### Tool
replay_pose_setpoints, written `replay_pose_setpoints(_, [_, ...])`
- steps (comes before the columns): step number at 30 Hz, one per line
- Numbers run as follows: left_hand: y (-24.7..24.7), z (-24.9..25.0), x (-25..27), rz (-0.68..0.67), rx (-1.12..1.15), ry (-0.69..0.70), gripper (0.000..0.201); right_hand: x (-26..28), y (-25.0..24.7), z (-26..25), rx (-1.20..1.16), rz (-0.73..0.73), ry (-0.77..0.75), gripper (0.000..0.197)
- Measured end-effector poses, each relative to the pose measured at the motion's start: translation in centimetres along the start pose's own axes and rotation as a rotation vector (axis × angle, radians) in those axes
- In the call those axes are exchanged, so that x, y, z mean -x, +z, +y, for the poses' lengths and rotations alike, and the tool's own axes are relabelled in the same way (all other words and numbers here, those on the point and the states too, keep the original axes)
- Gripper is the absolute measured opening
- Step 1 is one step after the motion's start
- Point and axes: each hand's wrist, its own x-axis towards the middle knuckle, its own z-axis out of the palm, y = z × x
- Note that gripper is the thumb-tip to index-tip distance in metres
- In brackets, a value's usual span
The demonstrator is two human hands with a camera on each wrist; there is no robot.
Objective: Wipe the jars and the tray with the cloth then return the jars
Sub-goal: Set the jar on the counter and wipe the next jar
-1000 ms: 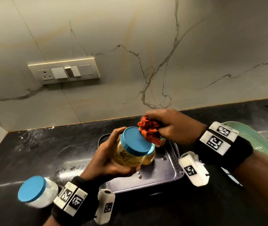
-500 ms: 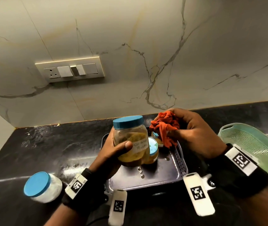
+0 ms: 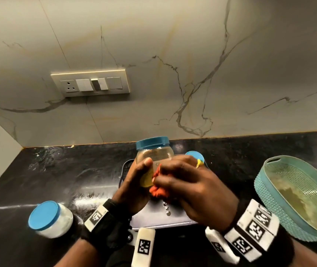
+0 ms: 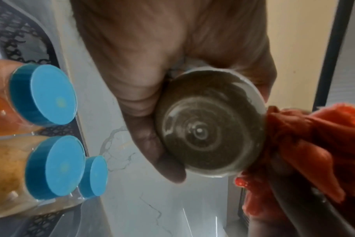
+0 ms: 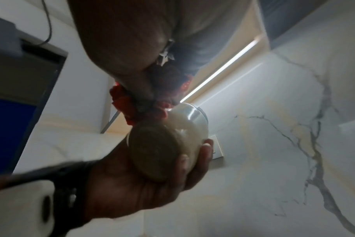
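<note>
My left hand [image 3: 136,182] grips a clear jar [image 3: 153,153] with a blue lid and yellow contents, upright above the metal tray [image 3: 159,218]. My right hand [image 3: 188,187] holds a bunched orange cloth [image 3: 158,189] pressed against the jar's lower side. From the left wrist view the jar's round base [image 4: 209,125] shows, with the cloth [image 4: 306,144] to its right. The right wrist view has the jar [image 5: 168,141] and cloth [image 5: 132,109] too. Two more blue-lidded jars [image 4: 51,166] stand on the tray; one lid [image 3: 194,157] peeks behind my right hand.
A white-filled jar [image 3: 49,220] with a blue lid lies tilted on the black counter at the left. A teal plastic basket [image 3: 296,193] sits at the right. The marble wall with a switch plate [image 3: 90,84] rises behind the counter.
The jar went from tilted lid-forward to upright and rose a little. My right hand came from the lid down to the jar's lower side with the cloth.
</note>
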Motion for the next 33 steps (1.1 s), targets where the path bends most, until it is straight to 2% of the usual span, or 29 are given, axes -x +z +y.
replay_pose_setpoints(2, [0.1,0.0,0.0,-0.018,-0.043,0.003,0.087,-0.3,-0.5,1.1,0.005,-0.014,-0.023,0.025])
replay_pose_setpoints(5, [1.0,-0.4,-0.4,-0.051,-0.100,0.055,0.073,-1.8,-1.6,3.9,-0.050,0.123,0.188,0.037])
replay_pose_setpoints(6, [1.3,-0.5,-0.5,-0.053,-0.114,0.065,0.071,-2.0,-1.7,4.1,-0.036,0.130,0.213,0.039])
replay_pose_setpoints(8, [1.7,-0.3,-0.9,-0.022,-0.111,0.070,0.069,-1.4,-1.2,2.8,0.003,0.099,0.149,0.039])
replay_pose_setpoints(11, [1.3,-0.1,-0.9,-0.092,0.016,0.003,0.078,0.7,-0.7,0.8,0.065,-0.049,-0.056,0.029])
replay_pose_setpoints(12, [1.1,-0.2,-0.9,-0.073,-0.008,-0.005,0.083,0.9,-1.0,1.2,0.066,-0.051,-0.066,0.026])
replay_pose_setpoints(14, [1.3,-0.5,-0.9,-0.036,-0.087,0.031,0.078,0.5,-1.7,2.9,0.012,0.070,0.069,0.027])
replay_pose_setpoints(16, [1.8,-0.8,-1.0,-0.082,-0.091,0.062,0.062,-0.2,-2.1,3.8,-0.058,0.199,0.231,0.037])
replay_pose_setpoints(17, [2.0,-0.8,-1.1,-0.080,-0.077,0.056,0.061,-0.4,-2.1,3.5,-0.054,0.219,0.269,0.041])
replay_pose_setpoints(22, [1.8,-0.4,-1.5,-0.024,-0.046,0.036,0.083,1.6,-1.7,0.4,0.026,-0.011,0.269,0.066])
replay_pose_setpoints(24, [2.2,-0.6,-1.5,-0.006,-0.063,0.023,0.091,1.9,-1.6,0.9,0.091,0.034,0.259,0.060])
replay_pose_setpoints(26, [2.6,-1.1,-1.5,0.009,-0.055,-0.002,0.099,1.5,-1.6,1.9,0.068,0.149,0.263,0.047])
replay_pose_setpoints(29, [2.9,-1.3,-1.8,0.000,-0.022,-0.006,0.089,1.1,-1.6,2.4,0.008,0.285,0.298,0.042])
replay_pose_setpoints(31, [2.8,-0.9,-2.0,-0.011,-0.003,0.007,0.072,1.6,-1.5,1.8,0.093,0.240,0.208,0.041])
replay_pose_setpoints(33, [2.6,-0.5,-2.2,-0.019,0.030,0.006,0.075,2.7,-1.4,1.1,0.145,0.158,0.044,0.034])
